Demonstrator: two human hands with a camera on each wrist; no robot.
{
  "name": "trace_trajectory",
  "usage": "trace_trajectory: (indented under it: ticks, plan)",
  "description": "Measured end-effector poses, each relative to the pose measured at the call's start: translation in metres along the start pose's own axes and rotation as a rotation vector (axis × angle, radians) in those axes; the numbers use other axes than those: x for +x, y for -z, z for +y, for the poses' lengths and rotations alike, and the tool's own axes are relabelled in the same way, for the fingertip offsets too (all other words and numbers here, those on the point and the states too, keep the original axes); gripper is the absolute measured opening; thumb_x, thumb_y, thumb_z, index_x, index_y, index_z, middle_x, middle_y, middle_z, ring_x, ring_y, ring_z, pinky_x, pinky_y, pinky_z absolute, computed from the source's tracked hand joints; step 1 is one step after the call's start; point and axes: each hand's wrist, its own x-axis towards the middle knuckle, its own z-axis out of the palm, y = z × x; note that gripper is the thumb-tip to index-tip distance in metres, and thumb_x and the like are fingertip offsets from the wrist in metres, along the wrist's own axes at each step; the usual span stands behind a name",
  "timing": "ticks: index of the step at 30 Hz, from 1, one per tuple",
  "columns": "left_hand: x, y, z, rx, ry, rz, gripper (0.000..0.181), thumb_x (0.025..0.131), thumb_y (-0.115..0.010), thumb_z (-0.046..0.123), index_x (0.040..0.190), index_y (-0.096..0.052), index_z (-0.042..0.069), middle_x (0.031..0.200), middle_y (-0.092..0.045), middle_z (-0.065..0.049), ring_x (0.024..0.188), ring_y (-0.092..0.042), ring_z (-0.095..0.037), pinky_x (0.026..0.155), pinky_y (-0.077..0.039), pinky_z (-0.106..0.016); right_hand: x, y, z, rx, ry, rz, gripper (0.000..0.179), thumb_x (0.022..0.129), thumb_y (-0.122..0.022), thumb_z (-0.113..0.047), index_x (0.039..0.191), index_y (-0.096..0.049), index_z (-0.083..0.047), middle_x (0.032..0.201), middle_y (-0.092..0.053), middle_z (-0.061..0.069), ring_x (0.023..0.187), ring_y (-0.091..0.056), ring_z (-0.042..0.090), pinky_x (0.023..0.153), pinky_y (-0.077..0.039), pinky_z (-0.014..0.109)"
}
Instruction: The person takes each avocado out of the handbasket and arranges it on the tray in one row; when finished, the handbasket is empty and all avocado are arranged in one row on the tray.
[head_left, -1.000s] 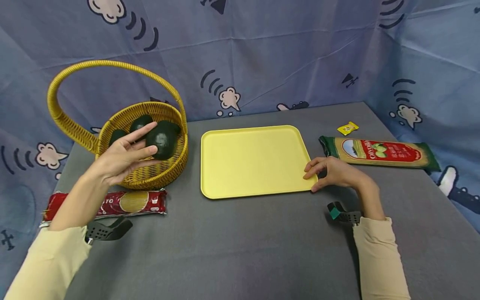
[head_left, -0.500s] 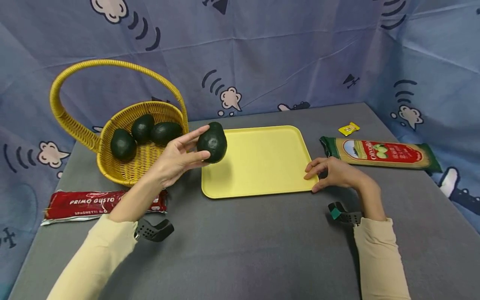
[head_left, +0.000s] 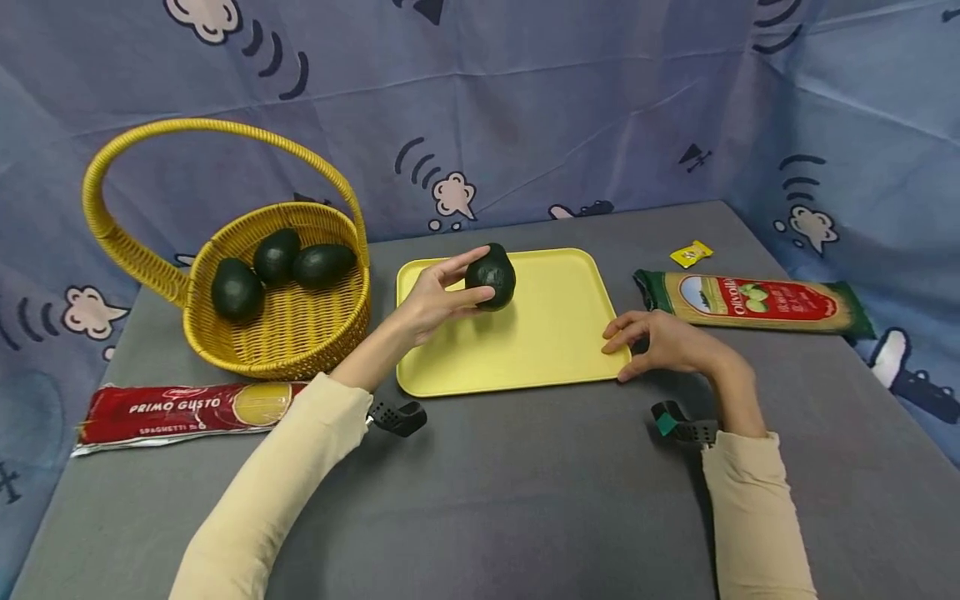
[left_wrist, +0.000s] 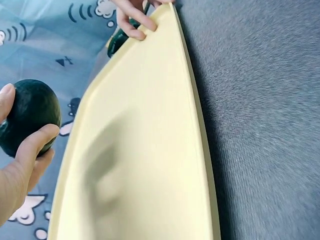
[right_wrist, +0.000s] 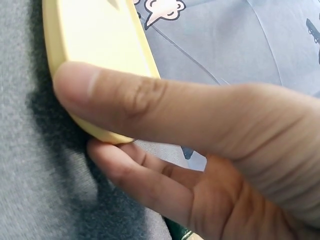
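Over the yellow rectangular tray [head_left: 555,350], left hand [head_left: 435,302] grips one dark-green rounded avocado [head_left: 496,273]; right hand [head_left: 664,342] pinches tray's near-right corner

Avocado [head_left: 495,277] w/ sl. sheen, tray [head_left: 558,321] smooth semi-matt plastic-look, basket [head_left: 300,333] glossy woven, tbl cloth [left_wrist: 265,125] matt, rough.

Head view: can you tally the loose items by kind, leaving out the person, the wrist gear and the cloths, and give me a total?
Avocados: 4 (1 held in the left hand, 3 in the basket)
Basket: 1
Tray: 1
Long packs: 2 (1 mostly red, 1 with green ends)
Small yellow packet: 1
Total: 9
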Motion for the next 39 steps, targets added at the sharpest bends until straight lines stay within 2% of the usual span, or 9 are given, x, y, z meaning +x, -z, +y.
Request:
trace_trajectory:
  ticks: [3, 12, 19, 25, 31, 39]
  plan:
    - [0.007, -0.002, -0.004, 0.003, 0.006, -0.002, 0.062, 0.088, -0.064, -0.007, 0.144, -0.047, 0.015, 0.145, -0.037, -0.015, 0.122, -0.052, -0.034, 0.094, -0.047, -0.050, 0.000, 0.000, 0.001, 0.019, 0.004, 0.015, 0.038, 0.071, -0.086, -0.017, 0.105, -0.075, -0.004, 0.124, -0.058, 0.016, 0.119, -0.047, 0.037, 0.096, -0.043, 0.054]
    - [0.015, -0.004, -0.012, 0.019, 0.018, 0.006, 0.060, 0.088, -0.064, -0.007, 0.143, -0.048, 0.013, 0.142, -0.042, -0.016, 0.120, -0.053, -0.035, 0.084, -0.055, -0.040, 0.000, 0.002, 0.010, 0.061, 0.009, 0.028, 0.047, 0.071, -0.086, -0.019, 0.112, -0.072, -0.002, 0.133, -0.054, 0.017, 0.123, -0.047, 0.036, 0.094, -0.046, 0.050]
    - [0.027, -0.007, -0.018, 0.003, 0.045, 0.035, 0.060, 0.087, -0.066, -0.006, 0.141, -0.051, 0.014, 0.143, -0.041, -0.017, 0.117, -0.055, -0.037, 0.088, -0.052, -0.045, -0.002, 0.001, 0.012, 0.038, -0.006, 0.025, 0.051, 0.073, -0.085, -0.021, 0.116, -0.069, 0.000, 0.135, -0.052, 0.017, 0.118, -0.049, 0.034, 0.092, -0.045, 0.049]
    - [0.043, -0.015, -0.020, 0.030, 0.038, 0.046, 0.059, 0.087, -0.067, -0.005, 0.140, -0.052, 0.016, 0.141, -0.043, -0.016, 0.115, -0.057, -0.036, 0.090, -0.051, -0.047, -0.002, 0.000, 0.012, 0.021, -0.009, 0.031, 0.055, 0.072, -0.085, -0.021, 0.119, -0.067, 0.001, 0.135, -0.052, 0.017, 0.111, -0.053, 0.029, 0.087, -0.047, 0.043]
    - [0.059, -0.026, -0.025, 0.053, 0.030, 0.036, 0.060, 0.086, -0.068, -0.005, 0.140, -0.052, 0.015, 0.141, -0.043, -0.016, 0.116, -0.056, -0.036, 0.090, -0.051, -0.049, -0.001, -0.003, 0.012, 0.012, -0.016, 0.034, 0.057, 0.071, -0.086, -0.024, 0.120, -0.067, 0.001, 0.135, -0.052, 0.018, 0.112, -0.052, 0.031, 0.088, -0.046, 0.044]
    - [0.076, -0.038, -0.027, 0.096, 0.018, 0.028, 0.060, 0.086, -0.069, -0.003, 0.140, -0.053, 0.018, 0.140, -0.044, -0.017, 0.116, -0.056, -0.032, 0.086, -0.054, -0.044, 0.002, -0.001, 0.012, 0.011, -0.013, 0.025, 0.058, 0.071, -0.086, -0.024, 0.121, -0.066, 0.000, 0.136, -0.052, 0.016, 0.118, -0.049, 0.031, 0.091, -0.045, 0.045]
